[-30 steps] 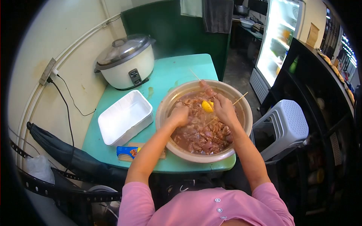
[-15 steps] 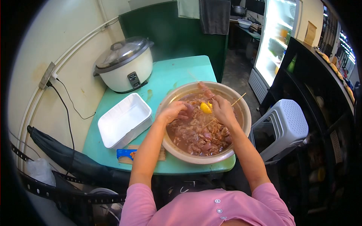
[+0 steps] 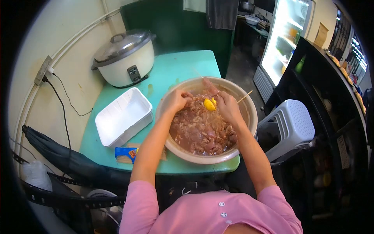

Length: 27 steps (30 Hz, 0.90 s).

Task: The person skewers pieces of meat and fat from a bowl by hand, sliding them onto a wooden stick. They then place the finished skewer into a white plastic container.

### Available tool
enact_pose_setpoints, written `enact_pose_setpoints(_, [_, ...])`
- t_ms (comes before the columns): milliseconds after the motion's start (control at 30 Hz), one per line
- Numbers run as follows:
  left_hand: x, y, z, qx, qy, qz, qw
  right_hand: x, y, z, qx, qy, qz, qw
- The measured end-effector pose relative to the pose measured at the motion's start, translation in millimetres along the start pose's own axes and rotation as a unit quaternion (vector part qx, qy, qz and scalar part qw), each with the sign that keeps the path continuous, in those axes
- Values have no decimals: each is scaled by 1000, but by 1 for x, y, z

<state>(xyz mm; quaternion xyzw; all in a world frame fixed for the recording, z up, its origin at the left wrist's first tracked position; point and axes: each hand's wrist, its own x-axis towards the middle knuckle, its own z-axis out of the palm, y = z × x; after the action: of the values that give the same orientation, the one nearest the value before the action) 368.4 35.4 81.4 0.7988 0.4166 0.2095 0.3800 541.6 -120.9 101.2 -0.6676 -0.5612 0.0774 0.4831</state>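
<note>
A large beige bowl (image 3: 246,128) full of marinated meat pieces (image 3: 196,132) sits on the teal table (image 3: 175,70). My right hand (image 3: 227,107) grips a thin wooden skewer (image 3: 244,96) over the bowl, with a yellow piece (image 3: 209,104) and meat threaded on it. My left hand (image 3: 177,100) is closed around a piece of meat right beside the skewer's far end, close to the yellow piece.
A white foam tray (image 3: 122,115) lies left of the bowl. A blue packet of skewers (image 3: 126,154) rests at the table's near edge. A rice cooker (image 3: 124,58) stands at the back left. Stacked grey plastic stools (image 3: 290,124) are on the right.
My left hand came up out of the meat and moved toward the skewer tip. My right hand stayed on the skewer. The view shifted slightly.
</note>
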Motion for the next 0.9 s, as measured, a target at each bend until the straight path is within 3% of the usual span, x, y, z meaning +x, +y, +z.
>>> enact_pose_setpoints(33, [1,4,-1,84,26,16,996,0,-1,-1,-4,-3,3,1000])
enact_pose_setpoints(67, [1,7,-2,80,20,11,997,0,-2,-2,-9,-7,6,1000])
enact_pose_setpoints(133, [2,7,-2,207,82,84,971,1,0,-1,-10,-12,11,1000])
enact_pose_setpoints(267, [-21,32,-2,280,124,97,947,2,3,-1,-16,-14,17,1000])
enact_pose_setpoints(333, [-51,62,-6,212,-33,85,973,0,-3,-2,5,-5,7,1000])
enact_pose_setpoints(400, [-63,51,13,240,-10,218,946,1,-4,-3,17,-11,18,1000])
enact_pose_setpoints(433, [-68,59,15,187,-126,147,963,0,-4,-3,18,-9,21,1000])
enact_pose_setpoints(633, [-90,56,56,197,-178,228,937,0,-2,-2,23,-12,31,999])
enact_pose_setpoints(733, [-98,50,67,287,-132,297,901,0,0,-1,-9,-14,25,1000])
enact_pose_setpoints(800, [-94,50,65,280,-138,289,905,0,-1,-1,-2,-6,21,1000])
enact_pose_setpoints(900, [-76,46,44,147,-169,216,950,1,0,0,-9,-2,15,1000])
